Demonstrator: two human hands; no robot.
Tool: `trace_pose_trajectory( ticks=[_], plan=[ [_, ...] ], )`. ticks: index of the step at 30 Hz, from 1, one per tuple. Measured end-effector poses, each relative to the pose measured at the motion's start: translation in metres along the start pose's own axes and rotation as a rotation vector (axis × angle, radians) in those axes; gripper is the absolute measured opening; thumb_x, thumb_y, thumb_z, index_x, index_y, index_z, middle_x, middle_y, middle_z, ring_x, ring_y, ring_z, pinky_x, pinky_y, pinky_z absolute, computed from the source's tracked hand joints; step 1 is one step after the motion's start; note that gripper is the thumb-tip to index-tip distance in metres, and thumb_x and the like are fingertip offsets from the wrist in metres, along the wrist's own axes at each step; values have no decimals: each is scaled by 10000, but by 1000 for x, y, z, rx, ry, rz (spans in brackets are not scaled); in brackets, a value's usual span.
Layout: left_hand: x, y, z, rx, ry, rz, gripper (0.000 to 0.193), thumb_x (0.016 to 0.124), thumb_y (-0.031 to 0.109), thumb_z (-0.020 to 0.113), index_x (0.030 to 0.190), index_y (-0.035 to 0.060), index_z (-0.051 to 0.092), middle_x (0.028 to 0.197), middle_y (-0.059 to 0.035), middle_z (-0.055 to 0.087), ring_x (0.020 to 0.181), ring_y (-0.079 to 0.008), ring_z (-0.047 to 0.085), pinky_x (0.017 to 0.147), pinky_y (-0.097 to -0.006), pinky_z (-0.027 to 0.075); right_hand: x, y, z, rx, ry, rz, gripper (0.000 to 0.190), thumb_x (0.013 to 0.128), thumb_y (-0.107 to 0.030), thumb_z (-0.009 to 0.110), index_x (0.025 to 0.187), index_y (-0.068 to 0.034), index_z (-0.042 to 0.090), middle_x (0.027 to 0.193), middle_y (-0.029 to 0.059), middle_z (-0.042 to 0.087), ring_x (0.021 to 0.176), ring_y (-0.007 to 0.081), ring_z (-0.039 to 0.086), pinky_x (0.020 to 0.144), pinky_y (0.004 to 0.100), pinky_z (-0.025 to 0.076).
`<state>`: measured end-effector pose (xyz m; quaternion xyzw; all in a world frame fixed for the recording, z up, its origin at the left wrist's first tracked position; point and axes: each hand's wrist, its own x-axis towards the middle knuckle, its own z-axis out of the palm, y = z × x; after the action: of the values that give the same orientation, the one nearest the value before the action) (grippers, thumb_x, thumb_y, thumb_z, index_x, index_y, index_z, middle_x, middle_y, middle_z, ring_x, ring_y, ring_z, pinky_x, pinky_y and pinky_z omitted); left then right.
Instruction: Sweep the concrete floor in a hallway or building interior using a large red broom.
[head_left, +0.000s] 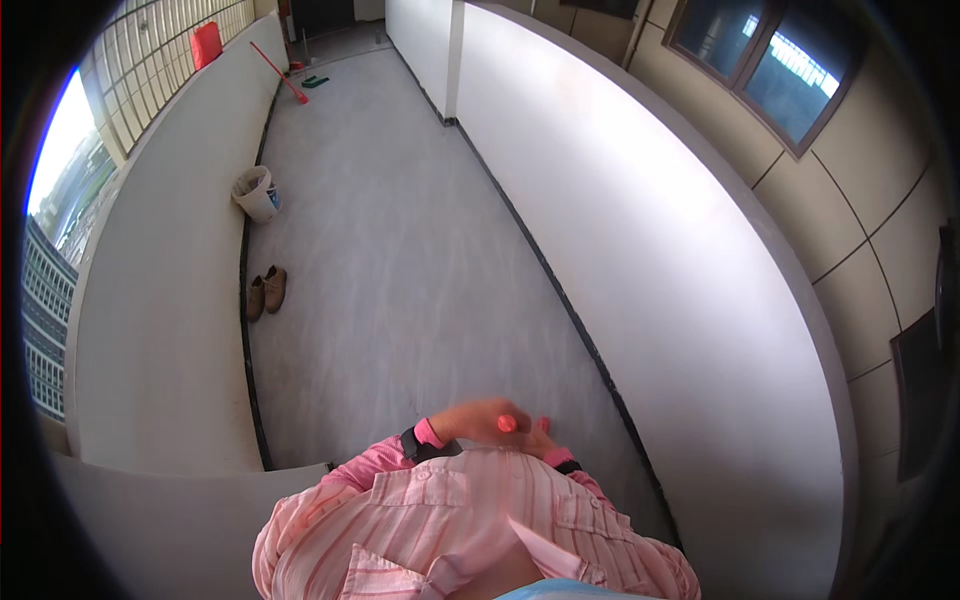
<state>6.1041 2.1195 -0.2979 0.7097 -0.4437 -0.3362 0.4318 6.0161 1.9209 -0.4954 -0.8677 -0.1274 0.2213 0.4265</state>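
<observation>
My left hand (474, 421) is in front of my chest, its fingers closed around a red handle (507, 424) whose rounded end faces up at me. The rest of that handle is hidden below the hands and my striped shirt. Close beside it on the right, my right hand (534, 441) is partly hidden behind the left hand and the shirt. Something red or pink shows at its far side, too small to name. Whether the right hand also grips the handle cannot be told. Beneath both hands lies the grey floor (390, 247).
White low walls (637, 247) bound the corridor on both sides. Along the left wall (176, 285) stand brown shoes (275, 289) and a white bucket (257, 196) with things inside. Farther off are a red-handled tool (279, 73), leaning there, and a green dustpan (315, 81). A red bag-like item (205, 46) rests on the ledge.
</observation>
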Motion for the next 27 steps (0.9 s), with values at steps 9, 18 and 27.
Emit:
trace_pose_trajectory(
  ticks=[9, 18, 27],
  plan=[
    [10, -2, 3, -115, 50, 54, 246, 888, 248, 592, 864, 7, 636, 772, -126, 629, 693, -195, 556, 670, -333, 468, -11, -36, -28, 313, -51, 4, 399, 828, -188, 653, 1223, -148, 614, 1068, 111, 664, 1033, 189, 608, 883, 310, 459],
    [37, -9, -11, -57, -1, -21, 189, 878, 180, 645, 859, -6, 678, 734, -68, 662, 680, -125, 584, 618, -284, 469, 12, 5, -19, 135, 148, -60, 280, 774, -319, 696, 890, -73, 627, 674, 101, 597, 635, 208, 556, 639, 375, 443],
    [52, 7, -13, -202, -137, -53, 133, 840, 100, 661, 845, -32, 675, 756, -78, 665, 638, -132, 598, 598, -253, 477, 7, -13, -25, 219, 307, 165, 277, 667, -225, 742, 837, -52, 610, 707, 113, 617, 683, 269, 550, 674, 409, 424]
  ],
)
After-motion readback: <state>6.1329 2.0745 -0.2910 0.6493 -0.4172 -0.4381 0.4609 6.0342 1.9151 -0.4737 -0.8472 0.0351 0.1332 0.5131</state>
